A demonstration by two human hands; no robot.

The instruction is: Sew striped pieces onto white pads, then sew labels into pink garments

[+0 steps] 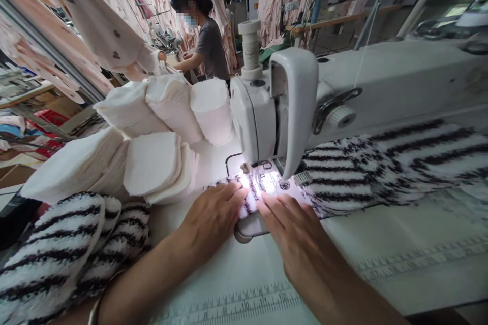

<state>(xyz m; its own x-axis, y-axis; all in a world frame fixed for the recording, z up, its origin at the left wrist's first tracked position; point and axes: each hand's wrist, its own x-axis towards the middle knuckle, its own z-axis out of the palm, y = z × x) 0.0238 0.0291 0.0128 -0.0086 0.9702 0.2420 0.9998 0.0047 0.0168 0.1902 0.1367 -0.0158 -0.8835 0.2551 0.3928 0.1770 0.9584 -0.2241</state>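
Two hands, the left hand (216, 209) and right hand (296, 222), fingers loosely extended, press striped cloth (250, 203) at one sewing machine (249, 122) near at least five white stacks (151, 162).

1 head-worn camera, facing forward and down, close to sewing machine (249, 122)

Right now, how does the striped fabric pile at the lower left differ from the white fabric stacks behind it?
The striped pile has dark bands across white, while the white stacks are plain. The striped pile lies in one group, close to the camera; the white stacks stand in several groups, farther back. Both are layered pieces with rounded edges, left of the sewing machine.
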